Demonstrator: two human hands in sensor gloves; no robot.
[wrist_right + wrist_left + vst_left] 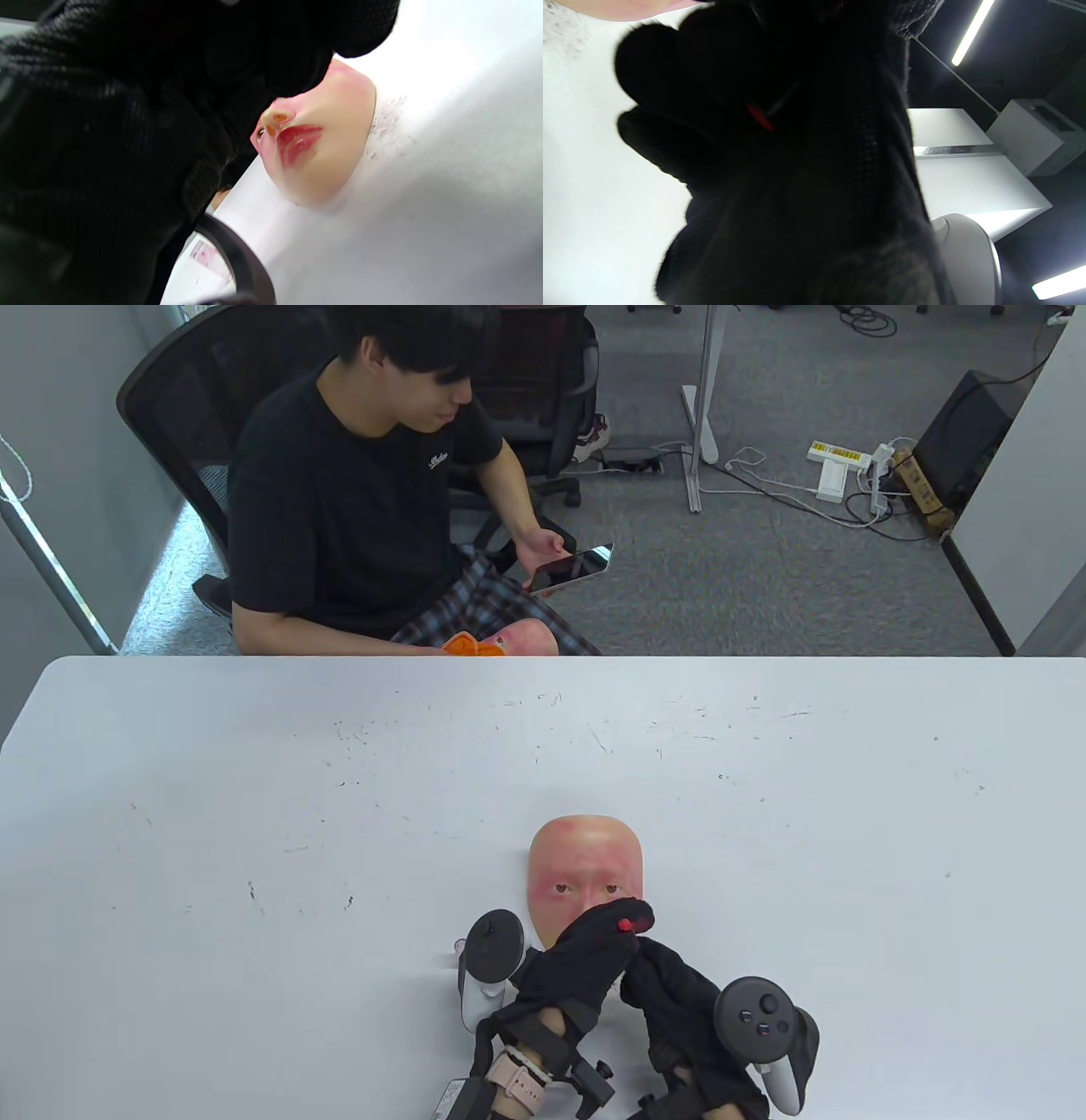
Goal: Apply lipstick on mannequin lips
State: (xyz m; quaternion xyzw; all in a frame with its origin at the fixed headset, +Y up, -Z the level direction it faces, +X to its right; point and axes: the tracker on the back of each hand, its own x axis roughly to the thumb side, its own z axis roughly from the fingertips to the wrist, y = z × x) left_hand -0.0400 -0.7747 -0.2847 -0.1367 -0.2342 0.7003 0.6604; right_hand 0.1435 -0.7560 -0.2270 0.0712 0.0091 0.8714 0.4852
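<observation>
The mannequin face [585, 857] lies face up on the white table [254, 814], forehead away from me. Its lips [297, 142] are smeared red in the right wrist view. My left hand [594, 946] reaches over the nose and mouth with its fingers curled around a lipstick; only the red tip [625, 924] shows at the fingertips. A red bit [759, 116] also shows inside the curled left fingers. My right hand [674, 988] lies just right of and below the left, touching it, by the chin. What its fingers do is hidden.
A person in a black shirt [356, 492] sits at the far table edge holding a phone [570, 568]. A second mannequin face [526, 638] and something orange [465, 645] lie on their lap, behind the edge.
</observation>
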